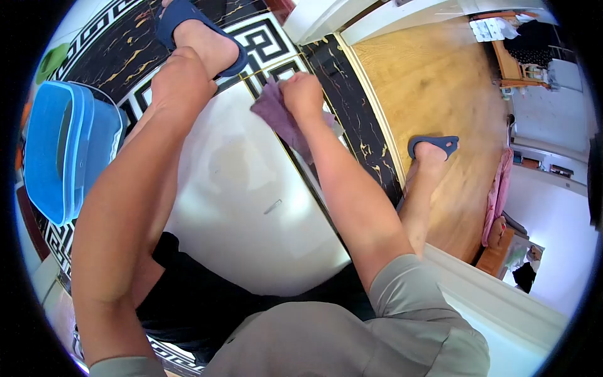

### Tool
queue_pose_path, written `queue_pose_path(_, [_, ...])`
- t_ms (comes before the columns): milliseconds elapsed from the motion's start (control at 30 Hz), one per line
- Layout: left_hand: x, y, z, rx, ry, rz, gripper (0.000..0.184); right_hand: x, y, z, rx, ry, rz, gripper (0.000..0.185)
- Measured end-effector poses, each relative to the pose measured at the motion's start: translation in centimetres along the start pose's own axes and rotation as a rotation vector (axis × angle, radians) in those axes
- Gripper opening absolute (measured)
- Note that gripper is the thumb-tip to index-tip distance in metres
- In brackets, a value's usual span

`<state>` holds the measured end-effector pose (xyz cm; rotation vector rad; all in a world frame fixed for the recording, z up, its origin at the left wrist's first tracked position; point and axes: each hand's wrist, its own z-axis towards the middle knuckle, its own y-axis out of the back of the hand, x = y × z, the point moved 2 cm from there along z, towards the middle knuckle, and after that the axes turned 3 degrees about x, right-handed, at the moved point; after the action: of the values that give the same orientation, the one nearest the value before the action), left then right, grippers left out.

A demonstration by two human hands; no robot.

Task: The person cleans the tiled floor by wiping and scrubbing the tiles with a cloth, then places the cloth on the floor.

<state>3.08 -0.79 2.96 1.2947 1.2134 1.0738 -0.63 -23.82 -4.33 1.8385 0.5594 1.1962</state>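
Note:
My right hand (303,95) is closed on a purple cloth (276,116), pressing it against the floor beside the gold line at the edge of the glossy white tile (226,182). Part of the cloth spreads out to the left of the fingers, and more hangs below the wrist. My left hand (182,78) is wrapped round my left ankle, just above a foot in a dark blue slipper (235,56); most of its fingers are hidden. A small thin clip-like piece (272,206) lies on the white tile between my legs.
At the left stands a blue plastic bucket (78,151) with a wire handle. Black-and-white patterned tile (257,41) borders the white one. A doorway sill (377,113) leads to a wood floor (433,81), where my right foot in a blue slipper (433,143) rests.

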Motion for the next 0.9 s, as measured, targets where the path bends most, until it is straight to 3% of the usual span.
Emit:
queue_pose_path(100, [0.2, 0.0, 0.1, -0.038, -0.013, -0.012, 0.063, -0.8, 0.5, -3.8, 0.049, 0.133, 0.226, 0.014])
queue_pose_path(200, [0.2, -0.2, -0.3, -0.038, -0.023, 0.025, 0.063, -1.7, 1.2, -9.2, -0.201, 0.491, 0.079, 0.024])
queue_pose_path(333, [0.1, 0.0, -0.2, -0.044, -0.043, 0.034, 0.067, -4.9, 0.2, -11.9, -0.179, 0.688, -0.086, 0.04])
queue_pose_path(467, [-0.1, 0.2, -0.2, 0.001, -0.018, 0.065, 0.07, -7.0, 1.4, -10.2, -0.274, 0.465, -0.213, 0.038])
queue_pose_path(567, [-0.2, 0.2, -0.1, 0.013, -0.012, 0.085, 0.07, -7.2, 1.6, -8.2, -0.368, 0.419, -0.242, 0.037])
queue_pose_path(733, [-0.3, 0.3, -0.2, 0.008, 0.001, 0.068, 0.068, -4.3, -0.3, -7.8, -0.345, 0.582, -0.176, 0.034])
queue_pose_path(900, [-0.3, 0.4, -0.3, -0.021, -0.026, 0.065, 0.075, -5.9, 0.1, -13.0, -0.172, 0.561, -0.174, 0.038])
